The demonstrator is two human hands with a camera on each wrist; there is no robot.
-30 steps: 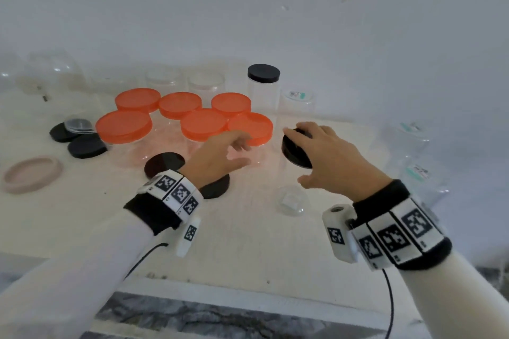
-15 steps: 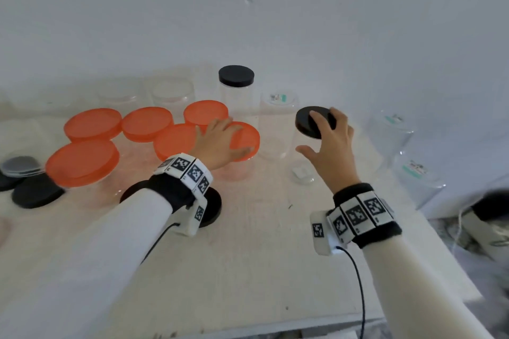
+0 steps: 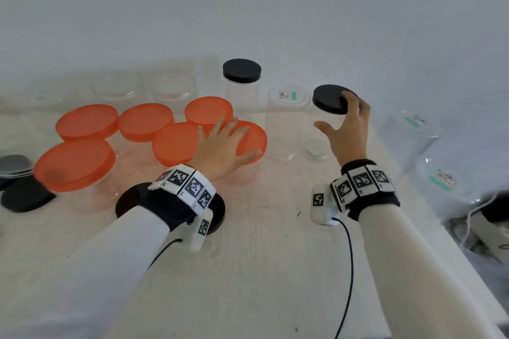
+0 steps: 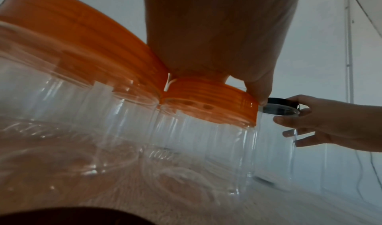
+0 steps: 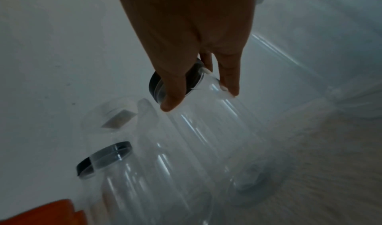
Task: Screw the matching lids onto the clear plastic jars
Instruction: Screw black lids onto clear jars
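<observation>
My right hand (image 3: 347,118) holds a black lid (image 3: 329,98) by its far rim, fingertips curled over the edge and thumb spread off to the left. The lid sits on the mouth of a tall clear jar (image 3: 316,143). In the left wrist view the black lid (image 4: 279,105) caps that jar (image 4: 275,146). The right wrist view shows my fingers (image 5: 175,89) over the lid (image 5: 157,84). My left hand (image 3: 230,139) lies flat with straight fingers on the orange lid (image 3: 254,135) of a wide jar.
Several more orange-lidded jars (image 3: 74,162) crowd the left. A black-lidded jar (image 3: 241,71) and an open labelled jar (image 3: 286,118) stand near the wall. Loose black lids (image 3: 26,195) lie at front left. Clear jars (image 3: 413,132) sit past the table's right edge.
My right hand carried the black lid up and away from me onto the clear jar's mouth. My left hand slid forward and flattened on the orange lid.
</observation>
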